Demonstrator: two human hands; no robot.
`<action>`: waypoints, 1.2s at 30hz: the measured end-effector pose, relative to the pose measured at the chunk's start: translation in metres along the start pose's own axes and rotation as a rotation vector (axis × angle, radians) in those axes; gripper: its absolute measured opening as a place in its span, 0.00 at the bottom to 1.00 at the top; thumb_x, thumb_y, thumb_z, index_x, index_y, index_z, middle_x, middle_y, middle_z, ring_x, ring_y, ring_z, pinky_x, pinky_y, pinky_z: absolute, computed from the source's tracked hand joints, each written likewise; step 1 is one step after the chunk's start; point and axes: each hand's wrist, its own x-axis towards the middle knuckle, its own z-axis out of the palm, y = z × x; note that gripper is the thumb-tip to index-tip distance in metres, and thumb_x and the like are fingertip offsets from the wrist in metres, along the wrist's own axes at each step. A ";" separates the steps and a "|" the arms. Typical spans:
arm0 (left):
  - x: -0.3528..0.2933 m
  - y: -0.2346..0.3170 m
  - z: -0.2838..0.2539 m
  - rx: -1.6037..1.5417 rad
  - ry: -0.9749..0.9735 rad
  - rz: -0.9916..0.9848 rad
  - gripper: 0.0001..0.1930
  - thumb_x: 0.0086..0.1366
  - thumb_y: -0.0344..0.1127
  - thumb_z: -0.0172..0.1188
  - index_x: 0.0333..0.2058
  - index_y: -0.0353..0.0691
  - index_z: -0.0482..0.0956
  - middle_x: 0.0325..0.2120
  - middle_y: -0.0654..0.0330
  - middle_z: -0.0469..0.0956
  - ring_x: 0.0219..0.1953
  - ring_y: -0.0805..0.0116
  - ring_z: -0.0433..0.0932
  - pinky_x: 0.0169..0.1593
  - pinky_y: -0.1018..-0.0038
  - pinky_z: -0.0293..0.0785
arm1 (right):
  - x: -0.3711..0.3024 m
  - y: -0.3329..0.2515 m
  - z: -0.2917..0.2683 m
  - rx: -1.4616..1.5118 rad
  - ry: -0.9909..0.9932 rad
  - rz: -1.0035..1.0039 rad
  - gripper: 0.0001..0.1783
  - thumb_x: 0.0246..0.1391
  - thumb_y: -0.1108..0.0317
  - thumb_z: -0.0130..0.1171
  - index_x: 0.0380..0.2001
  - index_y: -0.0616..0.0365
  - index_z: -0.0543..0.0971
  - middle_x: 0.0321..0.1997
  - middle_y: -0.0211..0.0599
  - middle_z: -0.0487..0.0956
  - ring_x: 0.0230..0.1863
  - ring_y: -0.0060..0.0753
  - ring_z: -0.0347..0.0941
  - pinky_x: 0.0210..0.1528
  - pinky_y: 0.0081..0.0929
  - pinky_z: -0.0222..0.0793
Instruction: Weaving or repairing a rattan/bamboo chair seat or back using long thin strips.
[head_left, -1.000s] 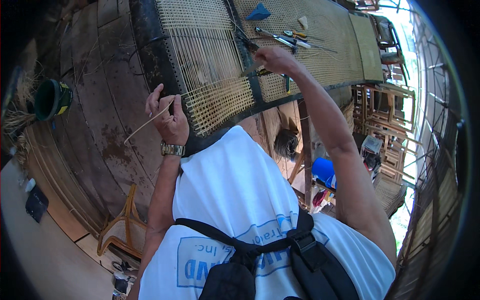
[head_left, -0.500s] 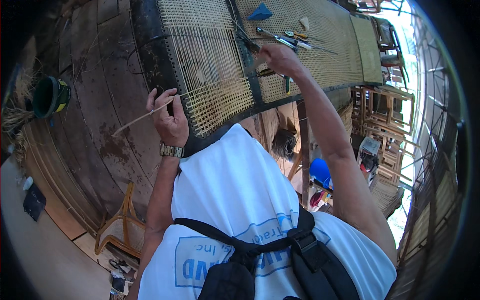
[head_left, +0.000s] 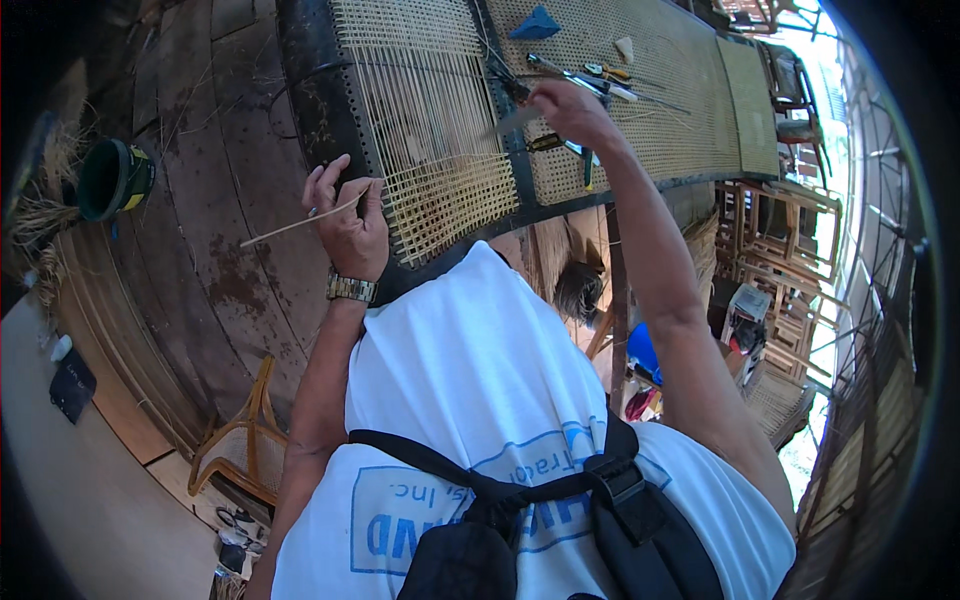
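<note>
left hand (head_left: 353,232) pinches a strip (head_left: 285,230), likely light, bendy, best held near the weave (head_left: 450,200); right hand (head_left: 575,114) grips a blade (head_left: 517,122).

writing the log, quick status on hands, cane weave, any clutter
Left hand holding cane strand; right hand gripping flat tool. Cane weave tight at near end, open farther up. Loose tools lie just beyond right hand.

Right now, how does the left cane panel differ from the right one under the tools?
The left panel is only partly woven, with long open strands across its middle, while the right panel shows a close mesh. The left panel looks pale yellow; the right panel looks browner. Both are set in dark framing.
</note>
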 end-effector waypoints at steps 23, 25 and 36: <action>-0.002 -0.004 0.005 0.064 -0.009 -0.025 0.05 0.62 0.37 0.68 0.34 0.44 0.84 0.51 0.64 0.80 0.60 0.54 0.69 0.62 0.56 0.65 | -0.014 -0.007 -0.006 0.171 0.408 0.114 0.14 0.64 0.62 0.52 0.44 0.55 0.82 0.34 0.43 0.82 0.34 0.43 0.79 0.40 0.37 0.73; -0.002 -0.005 0.004 0.058 0.001 -0.026 0.05 0.62 0.37 0.69 0.34 0.44 0.85 0.51 0.65 0.80 0.60 0.55 0.70 0.62 0.56 0.66 | -0.021 -0.016 -0.002 0.170 0.111 0.064 0.15 0.64 0.61 0.51 0.44 0.56 0.82 0.34 0.44 0.82 0.34 0.43 0.80 0.39 0.37 0.73; -0.001 -0.006 0.002 0.012 0.026 -0.005 0.05 0.59 0.35 0.70 0.32 0.45 0.84 0.47 0.65 0.82 0.58 0.53 0.71 0.62 0.56 0.64 | -0.019 -0.023 0.000 0.165 0.010 -0.043 0.15 0.65 0.62 0.51 0.44 0.59 0.82 0.34 0.42 0.82 0.32 0.41 0.78 0.38 0.35 0.73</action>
